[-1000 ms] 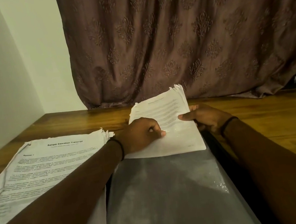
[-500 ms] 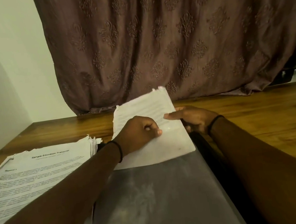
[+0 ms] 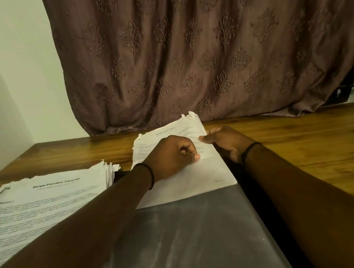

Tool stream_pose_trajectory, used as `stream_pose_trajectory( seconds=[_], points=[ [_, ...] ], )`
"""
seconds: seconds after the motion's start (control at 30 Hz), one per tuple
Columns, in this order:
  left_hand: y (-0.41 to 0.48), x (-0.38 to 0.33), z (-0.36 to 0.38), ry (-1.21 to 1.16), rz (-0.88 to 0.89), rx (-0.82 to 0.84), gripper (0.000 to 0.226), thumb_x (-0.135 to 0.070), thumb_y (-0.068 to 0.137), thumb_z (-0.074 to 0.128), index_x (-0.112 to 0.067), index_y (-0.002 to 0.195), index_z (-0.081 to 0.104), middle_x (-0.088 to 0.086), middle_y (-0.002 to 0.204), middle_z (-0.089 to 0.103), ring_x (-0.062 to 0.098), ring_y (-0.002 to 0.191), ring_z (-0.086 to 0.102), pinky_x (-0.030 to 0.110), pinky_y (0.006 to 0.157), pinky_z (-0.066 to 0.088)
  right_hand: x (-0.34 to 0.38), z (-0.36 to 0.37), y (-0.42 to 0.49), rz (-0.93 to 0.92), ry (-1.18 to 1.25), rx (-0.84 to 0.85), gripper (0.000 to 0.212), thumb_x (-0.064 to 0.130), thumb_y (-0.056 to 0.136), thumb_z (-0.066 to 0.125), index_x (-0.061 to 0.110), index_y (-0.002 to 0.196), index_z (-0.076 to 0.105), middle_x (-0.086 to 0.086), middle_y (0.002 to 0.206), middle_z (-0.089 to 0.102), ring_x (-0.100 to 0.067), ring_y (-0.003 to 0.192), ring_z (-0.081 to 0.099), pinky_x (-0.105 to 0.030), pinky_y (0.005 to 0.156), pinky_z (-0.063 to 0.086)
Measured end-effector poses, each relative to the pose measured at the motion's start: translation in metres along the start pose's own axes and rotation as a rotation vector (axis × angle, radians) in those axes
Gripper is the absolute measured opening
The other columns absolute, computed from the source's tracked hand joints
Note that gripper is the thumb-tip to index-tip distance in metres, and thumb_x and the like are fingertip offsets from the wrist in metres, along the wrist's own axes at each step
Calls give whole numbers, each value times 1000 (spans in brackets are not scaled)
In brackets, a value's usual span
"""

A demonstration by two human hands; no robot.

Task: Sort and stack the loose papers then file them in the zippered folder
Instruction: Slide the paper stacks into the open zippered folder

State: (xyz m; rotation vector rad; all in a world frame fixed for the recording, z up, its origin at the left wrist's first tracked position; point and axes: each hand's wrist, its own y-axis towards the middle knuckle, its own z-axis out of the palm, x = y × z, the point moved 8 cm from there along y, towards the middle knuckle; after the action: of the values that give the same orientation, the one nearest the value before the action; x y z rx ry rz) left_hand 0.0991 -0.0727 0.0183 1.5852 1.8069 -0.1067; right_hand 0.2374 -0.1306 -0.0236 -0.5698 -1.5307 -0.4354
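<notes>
At lower left of the frame, a loose paper stack (image 3: 43, 199) lies flat on the counter (image 3: 309, 137). At centre the left hand (image 3: 170, 155) rests fist-like on the sheaf (image 3: 185, 178), its grip closed on the top sheet under the thumb. The right hand (image 3: 225, 140) has its grip clamped on the sheaf's right edge, above the grey zippered folder (image 3: 186, 235). Both hands and the sheaf are placed as they were half a second earlier.

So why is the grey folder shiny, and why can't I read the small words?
Head view: dim warm light; soft glare streaks the folder; small print on the left stack is blurred, only its title reads; print on the held stack is fuzzy too.
</notes>
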Motion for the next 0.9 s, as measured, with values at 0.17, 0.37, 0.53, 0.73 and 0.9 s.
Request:
stream_pose_trajectory(
  seconds=[0.17, 0.37, 0.53, 0.73, 0.9],
  points=[
    [0, -2, -7, 11, 30, -46, 16, -23, 85, 72, -25, 70, 66, -14, 63, 61, -1, 62, 53, 23, 67, 46, -2, 3, -8, 61, -112, 203, 29, 4, 89, 65, -2, 117, 66, -11, 102, 73, -23, 89, 64, -33, 80, 47],
    [0, 4, -2, 14, -3, -33, 9, -27, 85, 71, -22, 78, 71, -7, 78, 70, 7, 75, 61, 32, 75, 52, -2, 6, -3, 62, -147, 117, 36, 18, 89, 67, -2, 118, 66, -20, 108, 69, -30, 91, 58, -38, 83, 44],
    [0, 3, -1, 35, -21, -35, 10, -27, 84, 72, -24, 75, 69, -13, 74, 65, 4, 73, 58, 28, 73, 51, 1, 4, 1, -25, -207, -27, 28, 13, 89, 69, -5, 112, 67, -24, 107, 71, -31, 84, 63, -33, 70, 52],
    [-4, 2, -7, 34, 3, -53, 11, -24, 83, 74, -17, 76, 71, -13, 72, 66, 2, 70, 58, 22, 70, 49, -7, -3, -1, 95, -156, 169, 29, 4, 86, 66, 1, 115, 69, -16, 114, 71, -31, 105, 63, -41, 96, 43],
    [-1, -2, -7, 26, -4, -43, 10, -26, 86, 69, -24, 76, 68, -16, 71, 61, 0, 69, 55, 20, 67, 42, -4, 7, 3, -7, -128, 90, 53, 28, 67, 84, 2, 111, 70, -29, 116, 65, -34, 91, 55, -45, 84, 41]
  ],
)
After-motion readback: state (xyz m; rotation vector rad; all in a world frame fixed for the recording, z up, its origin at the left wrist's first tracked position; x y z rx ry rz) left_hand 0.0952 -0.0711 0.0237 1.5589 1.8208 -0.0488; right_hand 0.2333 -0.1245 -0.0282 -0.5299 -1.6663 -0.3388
